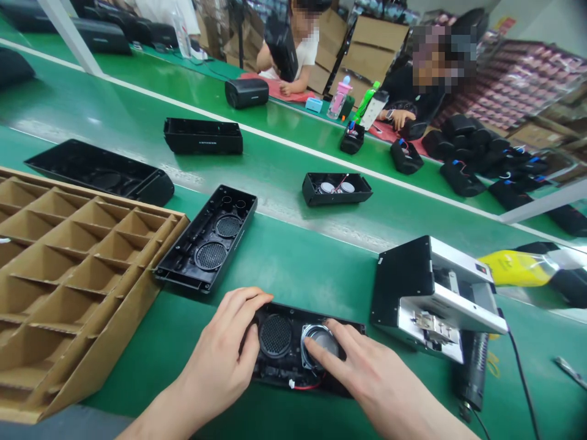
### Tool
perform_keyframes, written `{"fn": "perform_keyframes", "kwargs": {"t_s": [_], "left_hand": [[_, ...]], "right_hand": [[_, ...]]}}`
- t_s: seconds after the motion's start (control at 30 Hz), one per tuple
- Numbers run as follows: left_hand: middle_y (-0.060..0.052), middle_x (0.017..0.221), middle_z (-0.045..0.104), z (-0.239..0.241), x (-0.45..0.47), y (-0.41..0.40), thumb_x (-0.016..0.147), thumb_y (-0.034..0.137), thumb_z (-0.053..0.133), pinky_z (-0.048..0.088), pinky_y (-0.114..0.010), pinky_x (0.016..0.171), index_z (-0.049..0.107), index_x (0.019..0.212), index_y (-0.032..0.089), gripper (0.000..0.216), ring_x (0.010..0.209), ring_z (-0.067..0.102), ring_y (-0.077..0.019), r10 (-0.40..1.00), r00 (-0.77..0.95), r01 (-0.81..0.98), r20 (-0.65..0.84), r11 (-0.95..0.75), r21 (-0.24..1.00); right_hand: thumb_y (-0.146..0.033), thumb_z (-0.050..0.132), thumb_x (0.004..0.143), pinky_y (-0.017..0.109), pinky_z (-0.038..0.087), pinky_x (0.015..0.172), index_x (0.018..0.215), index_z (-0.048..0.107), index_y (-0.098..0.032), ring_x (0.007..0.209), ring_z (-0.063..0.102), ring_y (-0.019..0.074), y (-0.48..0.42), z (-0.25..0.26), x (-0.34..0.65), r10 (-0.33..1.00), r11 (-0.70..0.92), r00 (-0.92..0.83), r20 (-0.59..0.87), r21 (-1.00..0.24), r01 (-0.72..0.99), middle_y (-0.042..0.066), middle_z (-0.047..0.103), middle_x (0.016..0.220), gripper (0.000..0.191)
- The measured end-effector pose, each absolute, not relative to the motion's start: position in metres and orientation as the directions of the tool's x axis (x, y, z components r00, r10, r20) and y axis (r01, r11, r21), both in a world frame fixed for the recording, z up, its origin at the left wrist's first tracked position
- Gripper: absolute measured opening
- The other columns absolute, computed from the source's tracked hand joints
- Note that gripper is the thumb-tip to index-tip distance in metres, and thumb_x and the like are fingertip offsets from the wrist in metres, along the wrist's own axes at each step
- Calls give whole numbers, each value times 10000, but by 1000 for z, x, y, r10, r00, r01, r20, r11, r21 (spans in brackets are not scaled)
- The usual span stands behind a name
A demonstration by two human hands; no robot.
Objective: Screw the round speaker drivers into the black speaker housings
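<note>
An open black housing lies on the green counter, toward its near edge. The left hand grasps the housing's left end. The right hand lays its fingers on a round speaker in the housing's right half; whether that grip is clenched, I cannot tell. A white connector shows beside the speaker. Toward the counter's far edge, a second housing sits just beside a cardboard box.

Looked bright overall, gleamed pale along the belt, smeared and stretched the stack at upper right, showed the grille fairly crisply.
</note>
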State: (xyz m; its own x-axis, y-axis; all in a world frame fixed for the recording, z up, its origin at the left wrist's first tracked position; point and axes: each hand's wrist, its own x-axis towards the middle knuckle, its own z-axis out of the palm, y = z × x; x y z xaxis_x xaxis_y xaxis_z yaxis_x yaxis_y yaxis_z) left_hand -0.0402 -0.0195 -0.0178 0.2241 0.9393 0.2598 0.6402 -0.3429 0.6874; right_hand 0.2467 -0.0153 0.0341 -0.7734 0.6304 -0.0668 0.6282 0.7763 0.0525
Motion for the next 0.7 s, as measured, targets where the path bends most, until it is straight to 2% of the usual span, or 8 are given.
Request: {"fn": "perform_keyframes", "kwargs": {"t_s": [0.13,0.2,0.33,0.47,0.53,0.6,0.7], "left_hand": [[-91,1391,569,-17,-39,-20,1041,90,393,531,-395,1081,533,1407,236,417,1295,556,-232,938,222,653,265,-345,674],[-90,1395,561,-17,-38,-21,1042,88,395,528,-390,1085,526,1417,239,425,1299,550,-229,941,215,658,260,-337,673],[-89,1382,563,-17,-36,-22,1039,75,394,531,-385,1080,518,1423,243,437,1284,554,-224,940,208,651,270,-339,679],[-92,1387,566,-18,-35,-22,1038,76,401,534,-399,1089,522,1420,241,433,1294,555,-230,940,196,648,281,-339,682],[-97,1400,564,-18,-35,-22,1039,85,407,537,-413,1091,525,1427,240,434,1305,553,-240,942,204,650,266,-334,683],[-102,1409,561,-18,-36,-22,1037,95,411,541,-424,1093,527,1429,239,433,1308,556,-247,944,214,647,253,-331,687],[-104,1418,565,-19,-38,-22,1036,111,419,550,-432,1091,532,1433,243,433,1309,564,-255,945,213,648,247,-326,688]], "right_hand": [[-10,571,743,358,559,624,1379,611,-222,758,699,254,-1,42,237,530,844,-845,-70,145,517,109,724,1024,672],[-51,648,776,371,494,616,1321,637,-224,714,648,244,4,50,235,521,849,-850,-79,152,506,49,678,893,571],[-299,842,780,422,441,736,1333,629,-213,783,636,257,0,55,242,600,795,-800,-15,122,594,18,667,899,599],[-409,881,830,387,413,766,1340,614,-185,748,619,212,-6,45,252,665,747,-747,26,5,665,0,691,912,618],[-467,789,941,372,405,766,1337,607,-185,729,606,204,-7,39,252,694,720,-719,35,-57,692,1,686,897,519],[-536,570,1074,374,389,760,1310,616,-165,720,604,211,-8,34,249,717,697,-694,66,-65,714,16,683,871,442],[-540,242,1148,395,350,742,1208,650,-130,694,609,222,-9,30,241,730,675,-672,124,20,737,36,687,818,582]]}}
